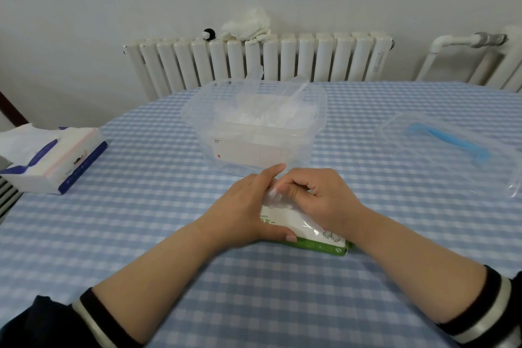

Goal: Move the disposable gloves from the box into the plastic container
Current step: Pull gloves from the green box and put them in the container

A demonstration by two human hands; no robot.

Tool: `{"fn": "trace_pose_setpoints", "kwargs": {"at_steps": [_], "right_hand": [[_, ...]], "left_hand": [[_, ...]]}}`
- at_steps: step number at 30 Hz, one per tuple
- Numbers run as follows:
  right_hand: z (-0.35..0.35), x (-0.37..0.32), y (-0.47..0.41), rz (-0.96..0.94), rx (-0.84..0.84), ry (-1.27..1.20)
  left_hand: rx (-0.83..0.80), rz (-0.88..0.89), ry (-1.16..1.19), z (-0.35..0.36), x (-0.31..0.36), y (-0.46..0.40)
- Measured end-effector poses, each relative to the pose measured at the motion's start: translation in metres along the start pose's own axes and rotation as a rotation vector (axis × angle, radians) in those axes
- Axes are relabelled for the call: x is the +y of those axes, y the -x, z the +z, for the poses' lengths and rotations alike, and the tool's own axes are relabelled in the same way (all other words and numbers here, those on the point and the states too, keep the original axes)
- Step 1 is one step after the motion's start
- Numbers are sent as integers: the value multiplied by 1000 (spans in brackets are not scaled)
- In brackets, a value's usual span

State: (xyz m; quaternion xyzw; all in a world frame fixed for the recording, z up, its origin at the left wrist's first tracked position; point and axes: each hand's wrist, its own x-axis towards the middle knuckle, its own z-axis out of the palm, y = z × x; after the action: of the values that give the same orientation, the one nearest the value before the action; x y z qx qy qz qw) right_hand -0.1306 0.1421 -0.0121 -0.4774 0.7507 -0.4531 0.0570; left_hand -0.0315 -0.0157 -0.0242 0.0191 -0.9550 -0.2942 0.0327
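Both hands (285, 203) gripping glove box (310, 237), clear container (254, 127) holding gloves (265, 113)

Plastic container (254, 133): set on the table (141, 234). Gloves (265, 110) are held inside it. Glove box (308, 232): laid just before the container, with both hands placed on it. Tissue pack (53, 158): well to the container's left. Lid (449, 147): to its right. Radiator (254, 62): behind it.
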Motion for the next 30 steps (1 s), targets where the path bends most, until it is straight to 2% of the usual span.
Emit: {"fn": "trace_pose_setpoints", "kwargs": {"at_steps": [12, 22, 27, 30], "right_hand": [[5, 1, 4, -80, 127, -12], [6, -7, 5, -88, 151, -85], [-4, -11, -2, 29, -7, -102], [-20, -14, -7, 118, -242, -47]], "left_hand": [[33, 31, -23, -7, -3, -4], [17, 18, 8, -5, -8, -2], [-1, -18, 97, -3, -9, -2], [19, -25, 138, -4, -7, -2]]}}
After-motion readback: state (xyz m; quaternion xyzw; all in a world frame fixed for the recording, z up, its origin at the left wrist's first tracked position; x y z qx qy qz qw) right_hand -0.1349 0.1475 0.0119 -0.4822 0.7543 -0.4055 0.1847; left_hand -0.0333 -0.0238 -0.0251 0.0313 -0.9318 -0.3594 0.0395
